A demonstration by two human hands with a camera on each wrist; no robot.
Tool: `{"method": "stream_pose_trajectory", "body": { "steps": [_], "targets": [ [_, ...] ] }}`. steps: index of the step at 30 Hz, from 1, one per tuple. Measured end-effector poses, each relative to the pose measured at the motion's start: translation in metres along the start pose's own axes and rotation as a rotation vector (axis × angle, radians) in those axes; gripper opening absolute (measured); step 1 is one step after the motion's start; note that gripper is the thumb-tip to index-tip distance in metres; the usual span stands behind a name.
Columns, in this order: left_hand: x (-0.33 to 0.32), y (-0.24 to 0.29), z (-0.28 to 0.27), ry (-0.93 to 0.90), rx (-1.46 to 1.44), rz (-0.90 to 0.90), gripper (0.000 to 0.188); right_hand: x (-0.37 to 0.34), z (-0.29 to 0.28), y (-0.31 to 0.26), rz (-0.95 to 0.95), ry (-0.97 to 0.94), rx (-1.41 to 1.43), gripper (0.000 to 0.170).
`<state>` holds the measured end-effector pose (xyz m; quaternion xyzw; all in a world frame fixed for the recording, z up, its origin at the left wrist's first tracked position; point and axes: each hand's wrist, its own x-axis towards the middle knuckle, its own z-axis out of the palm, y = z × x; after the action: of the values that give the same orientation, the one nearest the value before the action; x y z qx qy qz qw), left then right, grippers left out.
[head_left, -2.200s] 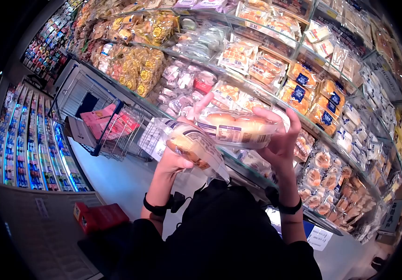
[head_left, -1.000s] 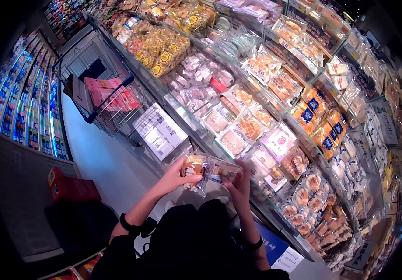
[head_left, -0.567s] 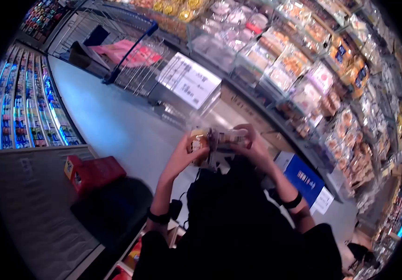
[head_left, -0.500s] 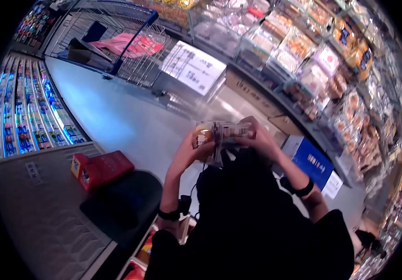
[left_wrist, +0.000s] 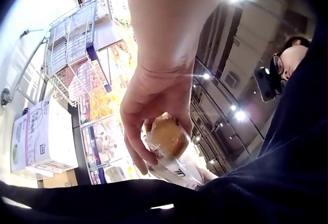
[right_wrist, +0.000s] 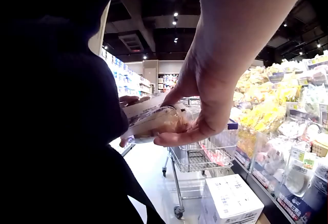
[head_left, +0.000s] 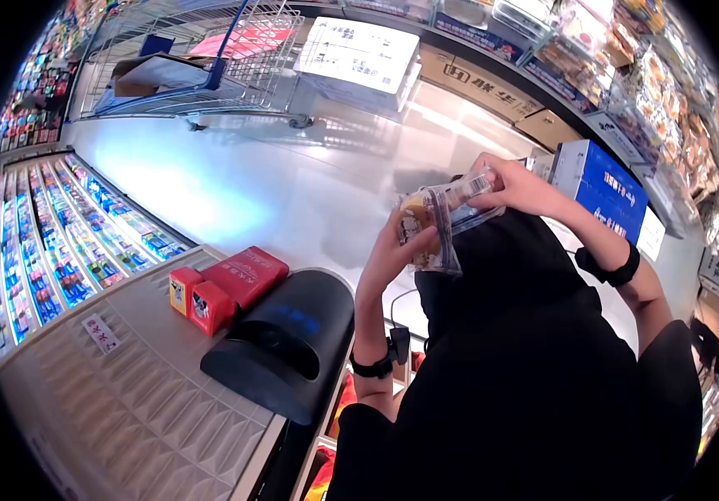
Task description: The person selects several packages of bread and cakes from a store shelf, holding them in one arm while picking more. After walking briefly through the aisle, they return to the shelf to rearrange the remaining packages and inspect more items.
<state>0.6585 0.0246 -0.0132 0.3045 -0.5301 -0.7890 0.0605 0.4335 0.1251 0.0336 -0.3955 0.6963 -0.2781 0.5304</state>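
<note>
My left hand [head_left: 386, 255] grips a clear-wrapped bread pack [head_left: 420, 227], its thumb across the front; the wrapper shows printing and a browned bun. In the left wrist view this bread [left_wrist: 169, 135] sits between the fingers and thumb. My right hand [head_left: 516, 185] pinches the end of a second wrapped bread pack [head_left: 469, 190] with a barcode label. The two packs meet side by side in front of my body. From the right wrist, the fingers curl round the right-hand pack [right_wrist: 161, 124], and part of the left hand shows behind it.
A shopping cart [head_left: 251, 75] with a pink item stands ahead, beside a white carton [head_left: 359, 54]. Bread shelves [head_left: 668, 108] run along the right, with a blue box [head_left: 610, 192] at their foot. At left are a counter [head_left: 151, 401], red packs [head_left: 247, 275] and a black device [head_left: 292, 334].
Both packs have come away from the shelf and down in front of my body, still in my hands. The view has turned away from the shelf, bringing the counter and floor further in.
</note>
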Motion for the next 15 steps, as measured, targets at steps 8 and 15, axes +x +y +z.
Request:
{"method": "stream_pose_trajectory", "body": {
  "steps": [8, 15],
  "targets": [
    [-0.008, 0.004, 0.015, -0.118, -0.001, -0.018, 0.051, -0.043, 0.019, 0.027, -0.018, 0.099, 0.085, 0.025],
    [-0.026, 0.004, 0.051, -0.272, 0.127, -0.065, 0.056, -0.110, 0.045, 0.056, 0.032, 0.242, 0.299, 0.027]
  ]
}}
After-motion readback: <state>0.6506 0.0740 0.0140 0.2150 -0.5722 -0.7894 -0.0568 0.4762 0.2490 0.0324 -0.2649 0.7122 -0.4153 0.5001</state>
